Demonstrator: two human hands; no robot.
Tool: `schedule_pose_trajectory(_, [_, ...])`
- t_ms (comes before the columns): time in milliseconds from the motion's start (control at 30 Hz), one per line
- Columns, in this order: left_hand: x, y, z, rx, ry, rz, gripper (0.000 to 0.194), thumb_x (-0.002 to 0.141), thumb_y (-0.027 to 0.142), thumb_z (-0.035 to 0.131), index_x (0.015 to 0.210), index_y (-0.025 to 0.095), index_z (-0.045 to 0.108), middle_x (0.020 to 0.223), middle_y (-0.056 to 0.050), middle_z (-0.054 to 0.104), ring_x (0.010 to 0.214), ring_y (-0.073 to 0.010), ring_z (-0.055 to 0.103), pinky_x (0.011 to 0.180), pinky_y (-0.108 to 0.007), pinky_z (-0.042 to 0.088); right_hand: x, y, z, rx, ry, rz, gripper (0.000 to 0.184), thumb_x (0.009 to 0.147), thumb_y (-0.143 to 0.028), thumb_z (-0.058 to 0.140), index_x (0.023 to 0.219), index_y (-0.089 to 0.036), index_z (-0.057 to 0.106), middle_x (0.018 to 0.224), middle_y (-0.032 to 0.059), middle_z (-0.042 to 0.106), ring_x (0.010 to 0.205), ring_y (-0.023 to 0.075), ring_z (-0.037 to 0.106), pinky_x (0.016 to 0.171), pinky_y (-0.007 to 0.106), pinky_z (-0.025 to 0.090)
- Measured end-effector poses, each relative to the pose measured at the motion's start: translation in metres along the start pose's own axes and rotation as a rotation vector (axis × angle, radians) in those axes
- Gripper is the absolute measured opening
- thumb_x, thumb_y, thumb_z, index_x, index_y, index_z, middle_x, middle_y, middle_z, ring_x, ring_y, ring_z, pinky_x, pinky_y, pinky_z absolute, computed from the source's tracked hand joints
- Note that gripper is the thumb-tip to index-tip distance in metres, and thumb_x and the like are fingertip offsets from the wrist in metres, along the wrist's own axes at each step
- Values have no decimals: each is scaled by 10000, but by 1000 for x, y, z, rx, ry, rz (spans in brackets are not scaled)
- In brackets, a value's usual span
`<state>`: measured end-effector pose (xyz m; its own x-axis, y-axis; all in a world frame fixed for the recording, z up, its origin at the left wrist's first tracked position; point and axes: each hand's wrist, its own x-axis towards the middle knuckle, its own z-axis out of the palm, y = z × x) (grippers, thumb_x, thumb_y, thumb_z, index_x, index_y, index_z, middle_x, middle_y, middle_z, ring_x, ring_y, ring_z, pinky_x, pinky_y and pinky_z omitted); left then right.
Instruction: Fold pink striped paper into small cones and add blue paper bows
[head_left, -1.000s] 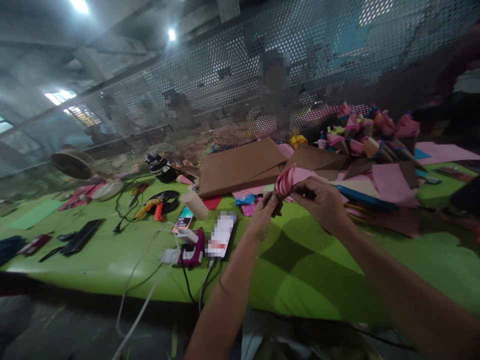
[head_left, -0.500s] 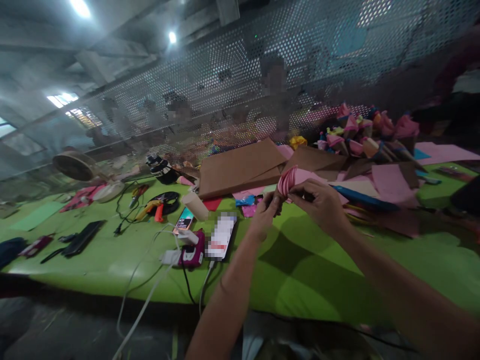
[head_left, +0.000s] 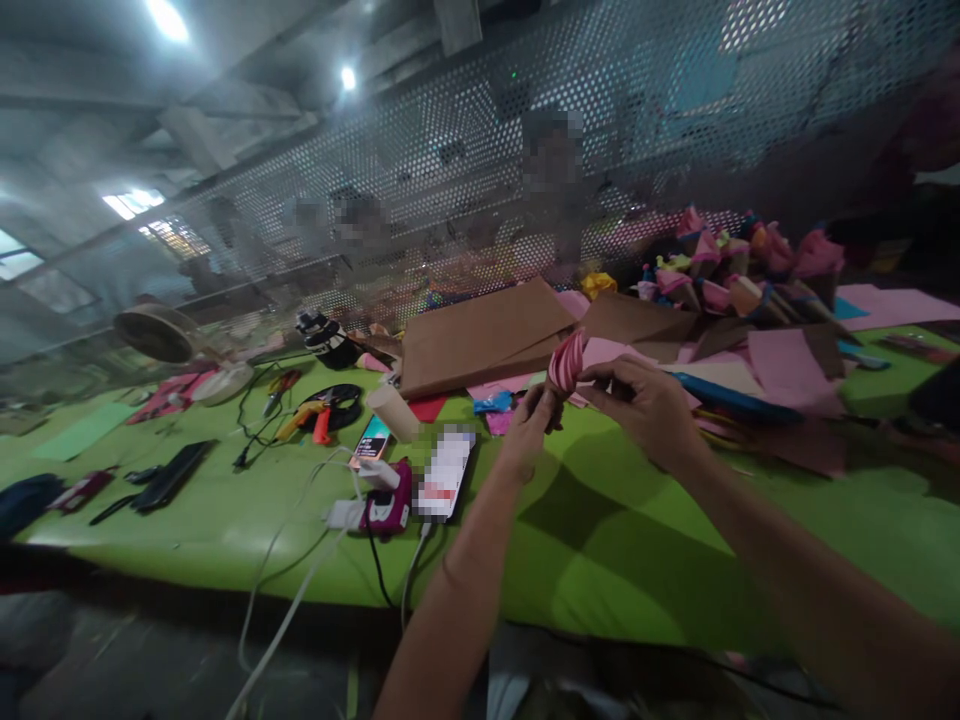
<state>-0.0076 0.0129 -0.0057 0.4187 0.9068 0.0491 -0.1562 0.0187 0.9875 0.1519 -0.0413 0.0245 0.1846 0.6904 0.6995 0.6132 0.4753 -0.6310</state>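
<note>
A grey perforated screen (head_left: 480, 110) slants across the upper half of the frame, and below it a green table (head_left: 225, 540) runs from the left edge to the right. On the table, a flat brown cardboard piece (head_left: 480, 335) lies near the centre, with a heap of pink-topped paper bundles (head_left: 712, 295) to its right, towards the upper right. A fan (head_left: 154, 332) leans at the far left. The right hand (head_left: 649, 400) and the left hand (head_left: 531, 430) meet above the table, just right of centre. Left of them, at the lower centre, lie a lit phone (head_left: 448, 475), a cream cylinder (head_left: 393, 412) and a purple adapter (head_left: 390, 512) with plugs in it. Smallest is the pleated pink paper piece (head_left: 565, 362) — upright between the hands, its lower end clamped in the left fingers. The right thumb and forefinger are close together at its right side — whether they grip it I cannot tell.
</note>
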Motion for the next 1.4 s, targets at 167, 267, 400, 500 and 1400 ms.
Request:
schedule_pose_trajectory(167, [-2, 3, 0, 118, -79, 69, 332, 945, 523, 588, 1044, 207, 612, 812, -2, 536, 717, -131, 455, 691, -274, 414, -1, -3, -1, 20, 33, -13, 72, 878, -276, 689, 821, -247, 720, 771, 23, 689, 643, 170, 604, 579, 295, 485])
schedule_pose_trajectory(267, [-1, 3, 0, 152, -83, 83, 309, 959, 498, 571, 1077, 212, 583, 850, -5, 546, 741, -132, 466, 717, -278, 426, -1, -3, 2, 0, 31, -7, 75, 870, -267, 686, 810, -242, 721, 745, 22, 683, 636, 170, 601, 577, 296, 484])
schedule_pose_trajectory(400, [0, 2, 0, 187, -75, 99, 287, 959, 465, 583, 1106, 219, 577, 899, -14, 569, 773, -136, 479, 745, -284, 435, -2, -2, 5, -44, 48, 3, 93, 862, -265, 677, 776, -239, 701, 712, 17, 672, 627, 173, 604, 583, 301, 486])
schedule_pose_trajectory(500, [0, 1, 0, 190, -73, 113, 312, 949, 455, 608, 1152, 220, 579, 974, -37, 605, 828, -149, 505, 785, -296, 451, -3, -1, 6, -71, 53, 5, 87, 856, -268, 677, 777, -236, 694, 716, 20, 680, 627, 173, 607, 572, 297, 475])
schedule_pose_trajectory(1400, [1, -1, 2, 158, -25, 152, 313, 945, 437, 616, 1167, 219, 583, 1112, -78, 649, 1015, -203, 570, 938, -351, 455, -2, -7, 1, -19, 83, 47, 82, 875, -310, 689, 820, -251, 704, 759, 28, 688, 617, 177, 600, 563, 311, 482])
